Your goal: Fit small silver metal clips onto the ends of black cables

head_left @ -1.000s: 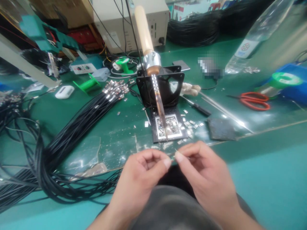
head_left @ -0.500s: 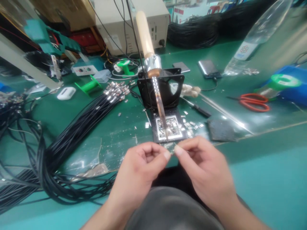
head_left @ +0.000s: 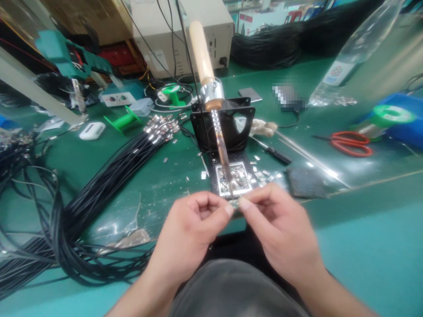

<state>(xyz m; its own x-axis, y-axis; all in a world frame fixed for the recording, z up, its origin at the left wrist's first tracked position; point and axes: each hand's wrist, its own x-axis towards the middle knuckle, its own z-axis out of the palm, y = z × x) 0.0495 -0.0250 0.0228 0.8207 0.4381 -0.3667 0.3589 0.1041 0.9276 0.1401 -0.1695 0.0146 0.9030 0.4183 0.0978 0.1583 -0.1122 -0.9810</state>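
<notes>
My left hand (head_left: 194, 233) and my right hand (head_left: 279, 233) are raised at the front edge of the bench, each with thumb and forefinger pinched. Their fingertips nearly meet. Between them is something tiny and pale that I cannot make out; a thin strand shows faintly by the right fingers. Just above the fingertips is the tip of a soldering iron (head_left: 221, 145) with a wooden handle, which slants down in front of a black fan frame (head_left: 194, 127). Whether the tip touches the small piece is unclear. Behind the tip lies a white-rimmed square tray (head_left: 217, 178) of small metal bits.
Left of the hands runs a bundle of black cables (head_left: 109, 176) with metal ends. Small metal pieces (head_left: 264, 174) lie right of the tray, near a black-handled screwdriver (head_left: 279, 155), a dark flat block (head_left: 306, 181) and red-handled scissors (head_left: 352, 143). A clear bottle (head_left: 340, 70) stands farther back.
Both hands have moved slightly up, bringing the pinched fingertips closer to the soldering iron's tip. The whole view has shifted a little; the bench items stay in place.
</notes>
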